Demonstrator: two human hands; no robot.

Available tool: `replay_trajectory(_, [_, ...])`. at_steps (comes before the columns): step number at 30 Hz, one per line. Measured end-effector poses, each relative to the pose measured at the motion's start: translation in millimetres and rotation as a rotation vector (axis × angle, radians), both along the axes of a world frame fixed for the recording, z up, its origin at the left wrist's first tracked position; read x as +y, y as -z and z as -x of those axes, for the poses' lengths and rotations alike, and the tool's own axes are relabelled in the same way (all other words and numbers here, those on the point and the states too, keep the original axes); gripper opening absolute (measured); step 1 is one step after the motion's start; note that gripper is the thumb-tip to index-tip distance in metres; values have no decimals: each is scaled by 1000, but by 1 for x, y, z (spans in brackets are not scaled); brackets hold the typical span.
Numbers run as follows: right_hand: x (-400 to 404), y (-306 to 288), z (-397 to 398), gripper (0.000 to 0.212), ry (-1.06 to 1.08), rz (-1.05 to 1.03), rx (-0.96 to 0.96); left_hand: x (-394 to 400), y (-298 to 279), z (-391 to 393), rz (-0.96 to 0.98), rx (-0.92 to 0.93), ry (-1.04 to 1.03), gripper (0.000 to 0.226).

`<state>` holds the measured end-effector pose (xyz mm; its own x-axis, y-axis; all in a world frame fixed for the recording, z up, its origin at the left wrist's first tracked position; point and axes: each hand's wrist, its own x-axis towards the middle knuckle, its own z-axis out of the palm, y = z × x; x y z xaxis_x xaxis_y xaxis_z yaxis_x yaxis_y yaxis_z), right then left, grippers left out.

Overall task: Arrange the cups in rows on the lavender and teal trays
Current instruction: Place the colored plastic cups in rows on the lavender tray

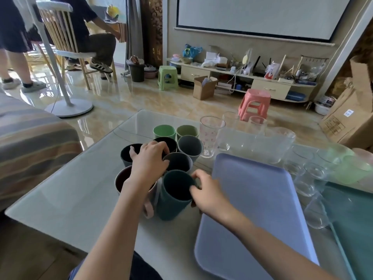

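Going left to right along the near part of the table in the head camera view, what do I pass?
Pink mug → dark teal cup, gripped at its rim by the right hand → lavender tray → clear glasses → teal tray.

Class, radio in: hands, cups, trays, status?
Right hand gripping teal cup. Left hand on dark cups. Lavender tray bare. Clear glasses crowd its right edge.

Eight coloured cups, two trays, two stools.
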<state>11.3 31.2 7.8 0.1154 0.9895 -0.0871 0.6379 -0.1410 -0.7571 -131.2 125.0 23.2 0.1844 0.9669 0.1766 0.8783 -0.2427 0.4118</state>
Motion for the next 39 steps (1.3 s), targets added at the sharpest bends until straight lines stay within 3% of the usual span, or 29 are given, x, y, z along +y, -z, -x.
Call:
replay_trajectory(6, [-7,-36,-68,14,320,-83,235,-3,4,-5,23,-12,-77,23])
replay_trajectory(11, [27,-34,-133,19,565,-82,145,-7,9,-14,4,32,-43,16])
replay_trajectory(20, [89,-10,-155,22,665,-14,128,3,13,-15,-76,-22,-42,34])
replay_trajectory(26, [101,-4,-151,19,632,-3,185,2,8,-24,-94,-100,-20,31])
replay_trajectory(32, [100,-6,-145,32,620,15,295,-2,5,-24,-93,-113,-29,31])
replay_trajectory(35, [78,-8,-133,24,636,-172,136,-6,2,-24,-119,-127,-13,30])
replay_trajectory(37, [51,-4,-117,18,478,-426,78,-11,-1,-28,-143,-163,-3,30])
replay_trajectory(39, [23,1,-94,32,176,-481,86,-17,-4,-34,-141,-220,16,29])
